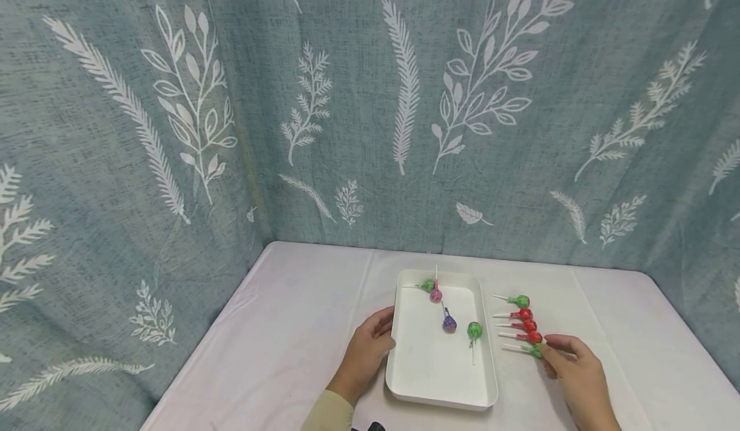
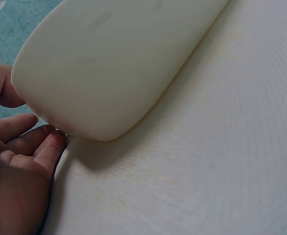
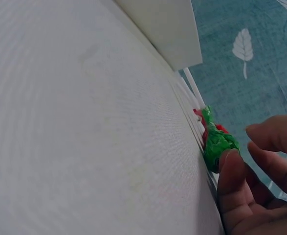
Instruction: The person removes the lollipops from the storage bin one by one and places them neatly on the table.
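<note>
My left hand [image 1: 367, 347] holds the left side of a white rectangular tray [image 1: 428, 379], with fingertips against its edge [image 2: 104, 98]. To the right of the tray lies a row of wrapped lollipops, sticks pointing left: a green lollipop [image 1: 522, 301] at the back, then red lollipops [image 1: 529, 325], and a green lollipop [image 1: 532, 351] nearest me. My right hand [image 1: 572, 370] is at that near one; in the right wrist view a fingertip touches its green head [image 3: 219, 147], while the other fingers [image 3: 275, 134] stay apart from it.
Inside the tray lie a green lollipop [image 1: 427, 285], a pink lollipop [image 1: 436, 295] and a purple lollipop [image 1: 449, 324]; another green lollipop [image 1: 475, 330] is near its right wall. A white cloth [image 1: 312, 290] covers the table. Behind it hangs a teal leaf-patterned curtain [image 1: 358, 97].
</note>
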The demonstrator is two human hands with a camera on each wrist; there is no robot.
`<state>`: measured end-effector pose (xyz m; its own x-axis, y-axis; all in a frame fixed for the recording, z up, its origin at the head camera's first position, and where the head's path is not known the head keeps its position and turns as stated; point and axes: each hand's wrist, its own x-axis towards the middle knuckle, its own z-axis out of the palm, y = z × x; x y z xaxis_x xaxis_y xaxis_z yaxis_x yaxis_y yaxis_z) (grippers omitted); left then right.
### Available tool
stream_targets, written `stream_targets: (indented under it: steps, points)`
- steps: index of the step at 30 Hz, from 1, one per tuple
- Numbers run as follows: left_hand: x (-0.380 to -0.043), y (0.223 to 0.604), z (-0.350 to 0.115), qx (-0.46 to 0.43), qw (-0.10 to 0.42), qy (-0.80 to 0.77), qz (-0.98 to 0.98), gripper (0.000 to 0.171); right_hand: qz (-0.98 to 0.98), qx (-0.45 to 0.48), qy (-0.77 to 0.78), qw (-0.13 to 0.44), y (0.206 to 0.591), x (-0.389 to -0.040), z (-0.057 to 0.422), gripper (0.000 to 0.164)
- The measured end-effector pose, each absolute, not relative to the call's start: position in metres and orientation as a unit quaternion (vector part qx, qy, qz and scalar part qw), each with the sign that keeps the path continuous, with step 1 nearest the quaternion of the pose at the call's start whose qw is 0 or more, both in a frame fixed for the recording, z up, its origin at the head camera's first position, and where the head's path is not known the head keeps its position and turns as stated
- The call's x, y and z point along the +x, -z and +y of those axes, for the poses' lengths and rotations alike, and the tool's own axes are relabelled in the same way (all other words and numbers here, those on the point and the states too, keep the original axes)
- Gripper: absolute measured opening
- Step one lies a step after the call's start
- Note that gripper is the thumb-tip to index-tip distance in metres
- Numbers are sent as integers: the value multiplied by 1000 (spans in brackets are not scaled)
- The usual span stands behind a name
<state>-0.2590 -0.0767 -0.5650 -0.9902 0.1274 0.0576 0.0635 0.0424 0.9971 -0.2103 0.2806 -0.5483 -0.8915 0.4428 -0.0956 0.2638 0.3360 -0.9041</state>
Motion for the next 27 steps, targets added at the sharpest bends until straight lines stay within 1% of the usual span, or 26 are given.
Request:
stream_targets:
  steps: [11, 27]
  points:
    - [-260, 565, -75, 67, 23, -691, 719, 69, -809, -226, -535, 90, 546, -211, 284, 40]
    - [-261, 565, -76, 67, 28, -695, 715, 68, -799, -228, -548, 97, 533, -208, 279, 40]
